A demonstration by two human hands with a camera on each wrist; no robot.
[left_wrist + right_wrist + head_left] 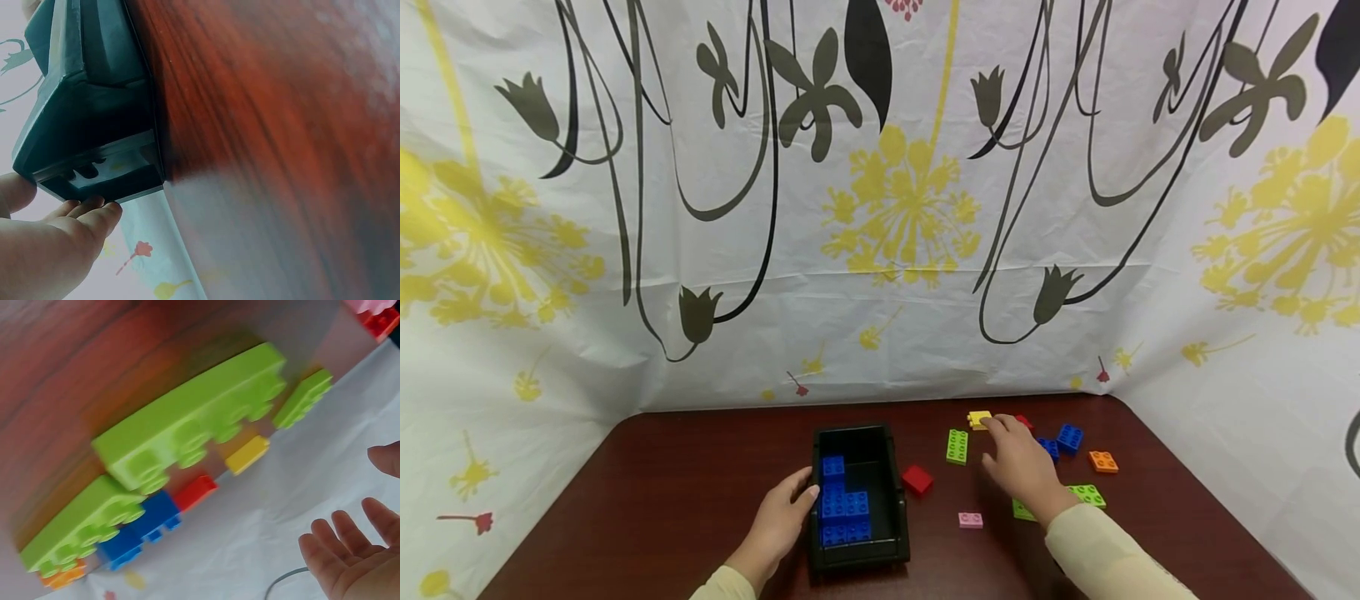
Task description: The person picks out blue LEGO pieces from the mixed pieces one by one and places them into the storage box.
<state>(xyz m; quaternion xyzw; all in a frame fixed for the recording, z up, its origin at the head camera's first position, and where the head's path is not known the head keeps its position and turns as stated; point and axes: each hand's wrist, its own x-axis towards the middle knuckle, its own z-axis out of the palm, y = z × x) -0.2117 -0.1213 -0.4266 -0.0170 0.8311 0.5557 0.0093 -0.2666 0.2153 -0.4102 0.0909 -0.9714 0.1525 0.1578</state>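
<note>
A black bin (898, 508) holds several blue bricks (846, 505) along its left side. My left hand (778, 518) grips the bin's left wall, thumb up by the rim; the left wrist view shows its fingers against the black plastic (115, 62). Over the loose bricks on the right, my right hand (1024, 468) reaches out with fingertips close to a yellow brick (977, 419). Thumb and fingers stand apart with nothing between them in the right wrist view, where the hand (350, 565) is beyond a long lime brick (194, 415).
Between bin and right hand lie a red brick (917, 480), a lime brick (957, 447) and a pink brick (970, 520). Farther right are blue bricks (1070, 437), an orange brick (1103, 462) and another lime brick (1087, 496). A patterned cloth (880, 350) hangs behind the dark table (700, 458).
</note>
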